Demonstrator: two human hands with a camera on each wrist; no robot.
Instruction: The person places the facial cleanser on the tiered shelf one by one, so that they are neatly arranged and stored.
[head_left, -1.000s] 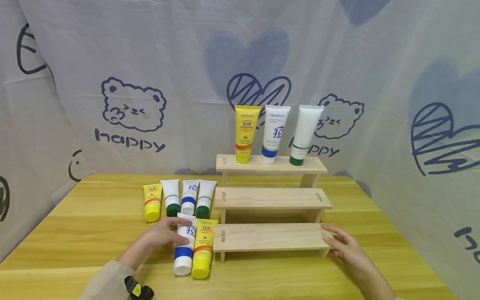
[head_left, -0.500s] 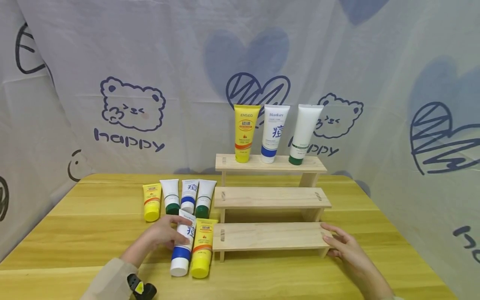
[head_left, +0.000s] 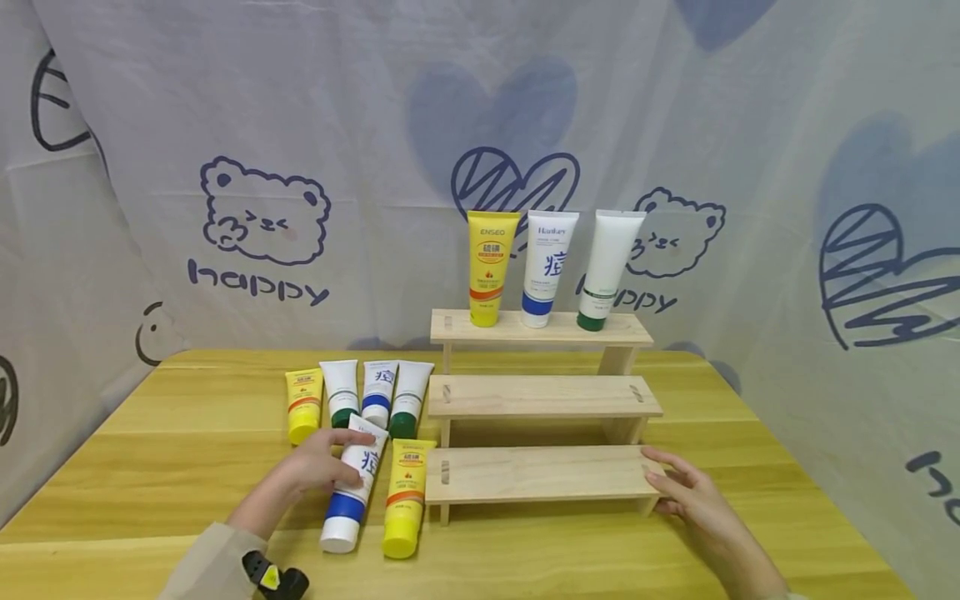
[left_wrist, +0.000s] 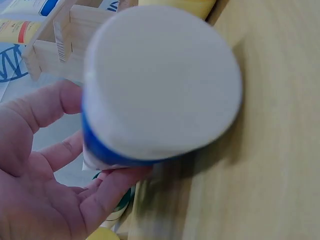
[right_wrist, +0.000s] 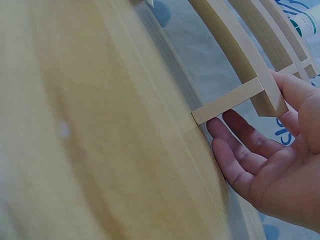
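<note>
In the head view my left hand (head_left: 318, 462) grips a white tube with a blue band (head_left: 358, 483), tilted to the left at the front of the tube group. Its broad white cap (left_wrist: 165, 82) fills much of the left wrist view, with fingers and thumb around the body. Close by on the right lies a yellow tube (head_left: 405, 500). My right hand (head_left: 693, 500) holds the right end of the lowest step of a wooden three-step stand (head_left: 543, 473). In the right wrist view, fingers (right_wrist: 245, 165) bend beside the stand's leg.
On the top step stand a yellow tube (head_left: 491, 267), a white-and-blue tube (head_left: 547, 267) and a white-and-green tube (head_left: 609, 271). Several smaller tubes, including a yellow one (head_left: 303, 408), lie behind my left hand on the wooden table (head_left: 187, 467). A printed cloth (head_left: 375, 100) hangs behind.
My left hand has drawn the white-and-blue tube leftward, away from the yellow tube, and tilted it. A gap now shows between the two. My right hand stays at the stand.
</note>
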